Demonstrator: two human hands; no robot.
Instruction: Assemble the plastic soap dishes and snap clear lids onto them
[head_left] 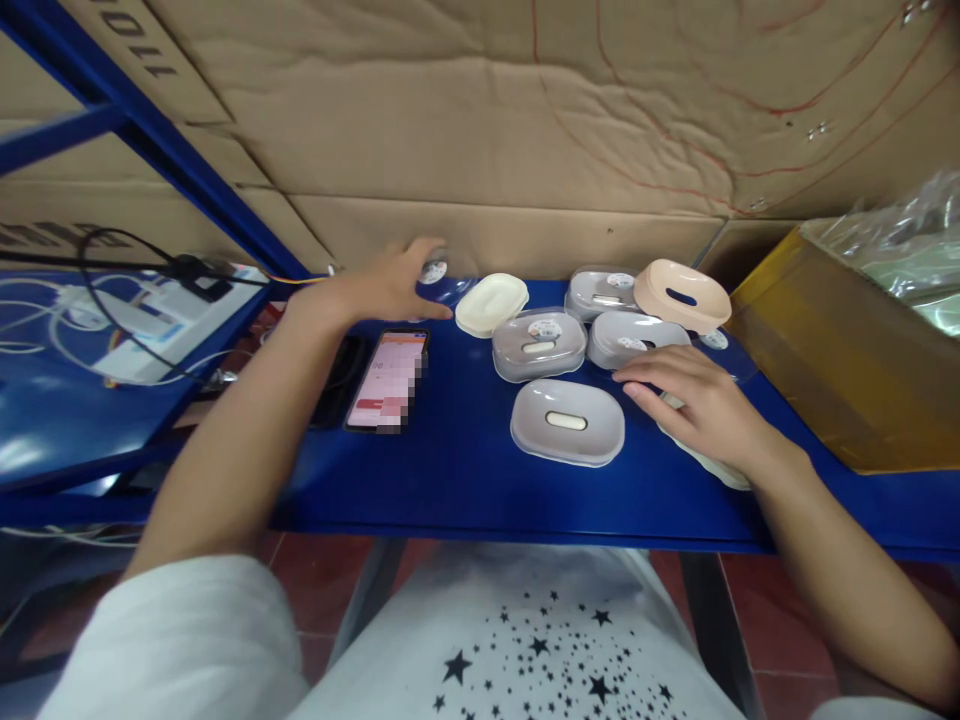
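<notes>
The tabletop (435, 490) bears a lidded soap dish (539, 345), an uncovered dish (568, 440) at its five o'clock; your left fingers' (424, 247) and right fingers' (660, 368) grip is unclear.

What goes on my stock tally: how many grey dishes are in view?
4: front grey dish, second grey dish behind it, back grey dish left of the peach dish, fourth grey dish by the right hand. More may be hidden.

The head-worn camera looks forward and down over the blue tabletop (442, 475).
</notes>
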